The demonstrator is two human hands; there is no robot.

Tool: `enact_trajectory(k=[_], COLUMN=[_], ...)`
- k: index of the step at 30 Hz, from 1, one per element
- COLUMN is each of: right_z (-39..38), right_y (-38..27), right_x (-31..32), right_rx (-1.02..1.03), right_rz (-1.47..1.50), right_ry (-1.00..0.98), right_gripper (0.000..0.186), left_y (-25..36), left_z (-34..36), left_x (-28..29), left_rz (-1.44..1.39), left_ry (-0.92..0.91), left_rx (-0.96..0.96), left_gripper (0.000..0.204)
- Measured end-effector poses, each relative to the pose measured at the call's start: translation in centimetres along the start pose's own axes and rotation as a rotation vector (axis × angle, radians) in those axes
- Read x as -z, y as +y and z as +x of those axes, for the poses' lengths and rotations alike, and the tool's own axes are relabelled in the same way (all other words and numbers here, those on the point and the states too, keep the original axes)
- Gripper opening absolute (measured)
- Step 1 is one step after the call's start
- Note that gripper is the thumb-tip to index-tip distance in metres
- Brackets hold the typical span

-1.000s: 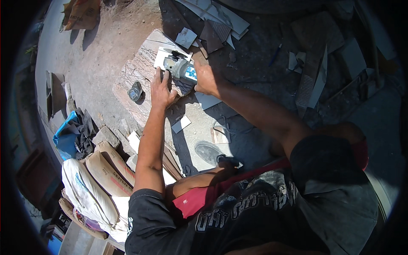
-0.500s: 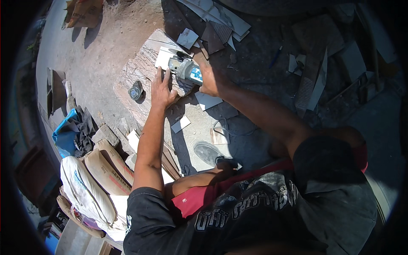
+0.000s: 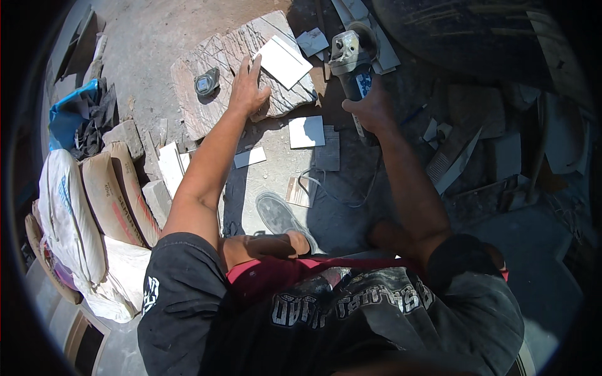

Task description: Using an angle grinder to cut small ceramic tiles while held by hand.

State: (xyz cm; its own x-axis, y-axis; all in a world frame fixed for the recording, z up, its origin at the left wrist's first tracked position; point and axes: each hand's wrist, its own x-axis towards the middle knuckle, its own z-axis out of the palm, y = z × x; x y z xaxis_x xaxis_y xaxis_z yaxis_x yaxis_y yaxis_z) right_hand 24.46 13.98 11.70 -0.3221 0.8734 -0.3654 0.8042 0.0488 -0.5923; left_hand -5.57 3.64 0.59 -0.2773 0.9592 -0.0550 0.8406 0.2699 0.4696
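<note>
My left hand (image 3: pixel 248 94) rests with fingers spread at the left edge of a white square tile (image 3: pixel 282 61), which lies on a rough, scored pinkish stone slab (image 3: pixel 195 114). A small grey and black tape measure (image 3: pixel 207 83) sits on the slab, left of that hand. My right hand (image 3: pixel 371 105) is closed round the body of a grey angle grinder (image 3: pixel 350 62) with a dark disc at its far end, held just beyond the slab's right edge, apart from the tile.
Cement and white sacks (image 3: pixel 110 194) stand at left beside a blue plastic bag (image 3: pixel 66 116). Tile offcuts (image 3: pixel 306 131) lie near my feet; broken boards and pieces (image 3: pixel 467 119) fill the right. A looped cord (image 3: pixel 332 197) runs along the ground below the grinder.
My right hand has drawn the grinder off the tile to the right, uncovering it. My left hand remains beside the tile, and the view has shifted, bringing the slab higher in the picture.
</note>
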Motion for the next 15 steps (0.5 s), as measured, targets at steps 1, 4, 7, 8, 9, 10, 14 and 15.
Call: enact_trajectory(k=[1, 4, 7, 8, 9, 10, 14, 15], right_z=[-0.1, -0.2, -0.7, -0.9, -1.0, -1.4, -1.6, -1.7], right_y=[0.1, 0.3, 0.1, 0.0, -0.1, -0.2, -1.2, -1.5], right_x=[0.1, -0.2, -0.5, -0.4, -0.3, -0.3, -0.2, -0.3], right_rx=[-0.012, 0.02, 0.067, 0.067, 0.085, 0.058, -0.002, 0.005], right_rz=[0.061, 0.124, 0.14, 0.152, 0.135, 0.126, 0.08, 0.075], right_ry=[0.024, 0.056, 0.052, 0.042, 0.032, 0.035, 0.024, 0.021], right_gripper=[0.082, 0.079, 0.078, 0.079, 0.079, 0.079, 0.08, 0.08], left_y=[0.1, 0.2, 0.3, 0.6, 0.8, 0.9, 0.5, 0.3], left_z=[0.6, 1.8, 2.2, 2.2, 2.3, 2.3, 1.5, 1.2], left_x=[-0.1, -0.2, -0.6, -0.8, -0.9, -0.9, -0.7, -0.7], left_rz=[0.003, 0.002, 0.0, 0.017, 0.034, 0.007, -0.06, -0.063], left_ry=[-0.001, 0.007, 0.019, 0.004, -0.012, -0.037, -0.007, -0.001], left_rx=[0.04, 0.066, 0.068, 0.088, 0.11, 0.111, 0.081, 0.087], left_gripper=[0.092, 0.095, 0.101, 0.101, 0.101, 0.102, 0.1, 0.1])
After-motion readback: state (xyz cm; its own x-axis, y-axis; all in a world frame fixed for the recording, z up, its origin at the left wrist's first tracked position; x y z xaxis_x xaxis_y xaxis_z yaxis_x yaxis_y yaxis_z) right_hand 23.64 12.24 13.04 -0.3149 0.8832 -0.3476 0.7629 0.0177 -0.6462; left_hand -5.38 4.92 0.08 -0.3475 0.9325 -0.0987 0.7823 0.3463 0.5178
